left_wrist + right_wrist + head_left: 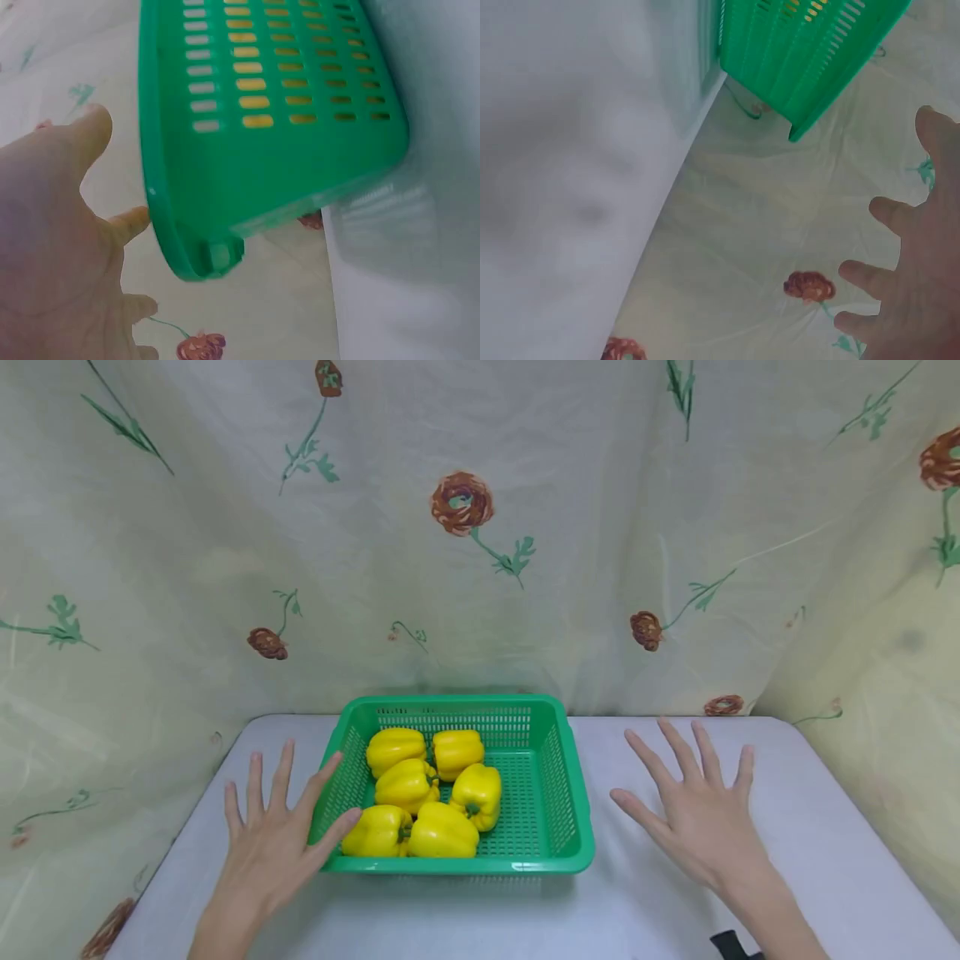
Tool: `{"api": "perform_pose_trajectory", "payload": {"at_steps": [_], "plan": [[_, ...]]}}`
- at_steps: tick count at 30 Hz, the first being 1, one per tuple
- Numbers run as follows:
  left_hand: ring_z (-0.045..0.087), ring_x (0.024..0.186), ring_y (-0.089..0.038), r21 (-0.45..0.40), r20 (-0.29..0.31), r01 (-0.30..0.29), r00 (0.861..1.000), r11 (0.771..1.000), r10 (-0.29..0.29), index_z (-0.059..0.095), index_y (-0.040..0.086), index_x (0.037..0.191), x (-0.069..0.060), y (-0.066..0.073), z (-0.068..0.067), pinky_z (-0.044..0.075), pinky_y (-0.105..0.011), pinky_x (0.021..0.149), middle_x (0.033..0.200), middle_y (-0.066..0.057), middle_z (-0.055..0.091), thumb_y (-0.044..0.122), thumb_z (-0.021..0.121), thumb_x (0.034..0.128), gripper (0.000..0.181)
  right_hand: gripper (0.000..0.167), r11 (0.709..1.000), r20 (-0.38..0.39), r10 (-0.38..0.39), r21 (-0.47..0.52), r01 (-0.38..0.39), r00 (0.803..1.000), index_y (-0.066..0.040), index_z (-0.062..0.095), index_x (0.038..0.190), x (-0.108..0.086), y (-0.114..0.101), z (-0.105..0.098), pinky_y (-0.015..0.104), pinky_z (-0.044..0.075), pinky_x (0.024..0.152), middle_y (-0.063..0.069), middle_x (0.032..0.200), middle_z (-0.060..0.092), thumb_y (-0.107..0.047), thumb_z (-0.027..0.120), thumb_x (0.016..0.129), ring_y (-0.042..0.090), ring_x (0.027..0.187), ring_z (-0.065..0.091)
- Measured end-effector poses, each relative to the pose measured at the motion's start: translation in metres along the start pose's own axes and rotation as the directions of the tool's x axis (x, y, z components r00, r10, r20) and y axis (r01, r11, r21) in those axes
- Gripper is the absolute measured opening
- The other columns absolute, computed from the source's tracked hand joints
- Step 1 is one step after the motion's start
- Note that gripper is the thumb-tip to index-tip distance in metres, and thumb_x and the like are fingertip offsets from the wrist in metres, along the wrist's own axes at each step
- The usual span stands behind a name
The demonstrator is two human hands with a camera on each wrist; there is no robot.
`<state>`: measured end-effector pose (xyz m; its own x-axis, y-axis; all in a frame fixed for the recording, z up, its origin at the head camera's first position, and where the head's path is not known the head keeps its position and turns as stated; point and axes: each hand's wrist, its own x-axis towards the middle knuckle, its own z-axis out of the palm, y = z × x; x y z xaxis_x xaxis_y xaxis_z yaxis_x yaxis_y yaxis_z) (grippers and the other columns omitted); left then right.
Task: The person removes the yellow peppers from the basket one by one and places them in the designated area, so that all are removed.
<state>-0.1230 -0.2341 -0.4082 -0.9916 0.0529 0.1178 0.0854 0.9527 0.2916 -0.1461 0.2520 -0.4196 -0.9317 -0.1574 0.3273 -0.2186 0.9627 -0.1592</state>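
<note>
Several yellow bell peppers [444, 831] lie in a green plastic basket [584, 827], grouped toward its left side; the right part of its slotted floor is bare. My left hand [273, 843], fingers spread, is at the basket's left front corner, its thumb and index overlapping the rim in the head view. In the left wrist view that hand [56, 232] appears beside the basket wall [247, 172] and holds nothing. To the right of the basket, my right hand [708, 818] is spread above the table, apart from everything. The right wrist view shows its fingers [866, 277] extended, with the basket [802, 75] beyond.
The table [630, 910] has a white cover. A floral curtain [540, 635] hangs behind it and along both sides. A small black object [729, 945] shows by the right wrist at the bottom of the head view.
</note>
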Motion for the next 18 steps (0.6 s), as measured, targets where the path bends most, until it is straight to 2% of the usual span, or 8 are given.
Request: {"api": "perform_pose_trajectory", "payload": {"at_steps": [5,8,13,18], "plan": [[-0.007,0.164,-0.062,-0.007,-0.024,0.005,1.0,1.0,-0.006,0.028,0.036,0.171,-0.007,0.006,0.001,-0.005,-0.087,0.121,0.182,-0.025,0.001,0.073,0.049,0.1031,0.08,0.074,0.999,0.022,-0.042,0.032,0.041,0.999,-0.036,0.035,0.168,0.005,-0.013,-0.001,0.089,-0.005,0.119,0.017,0.176,0.031,-0.066,0.055,0.104,0.051,0.164,0.017],[-0.003,0.163,-0.063,-0.032,-0.03,0.03,0.999,0.999,-0.031,0.029,0.035,0.171,-0.011,0.01,0.002,-0.001,-0.087,0.121,0.182,-0.025,0.002,0.071,0.05,0.1041,0.079,0.071,0.995,0.053,-0.077,0.072,0.073,0.996,-0.034,0.035,0.168,0.009,-0.021,-0.002,0.09,-0.001,0.119,0.016,0.176,0.031,-0.061,0.055,0.106,0.053,0.163,0.017],[0.007,0.16,-0.067,-0.084,-0.014,0.088,0.996,0.993,-0.089,0.029,0.031,0.171,-0.019,0.012,0.004,0.011,-0.086,0.121,0.181,-0.027,0.0,0.07,0.043,0.1078,0.076,0.069,0.982,0.088,-0.138,0.143,0.125,0.986,-0.033,0.034,0.169,0.016,-0.033,-0.005,0.089,0.007,0.119,0.014,0.177,0.029,-0.054,0.059,0.107,0.052,0.165,0.015],[0.029,0.154,-0.067,-0.195,-0.059,0.123,0.989,0.973,-0.137,0.031,0.026,0.17,-0.023,0.016,0.005,0.029,-0.085,0.115,0.181,-0.027,0.003,0.061,0.038,0.1128,0.067,0.072,0.97,0.094,-0.21,0.144,0.195,0.973,-0.031,0.034,0.169,0.024,-0.048,-0.007,0.088,0.014,0.119,0.014,0.176,0.032,-0.045,0.066,0.106,0.052,0.163,0.02]]}}
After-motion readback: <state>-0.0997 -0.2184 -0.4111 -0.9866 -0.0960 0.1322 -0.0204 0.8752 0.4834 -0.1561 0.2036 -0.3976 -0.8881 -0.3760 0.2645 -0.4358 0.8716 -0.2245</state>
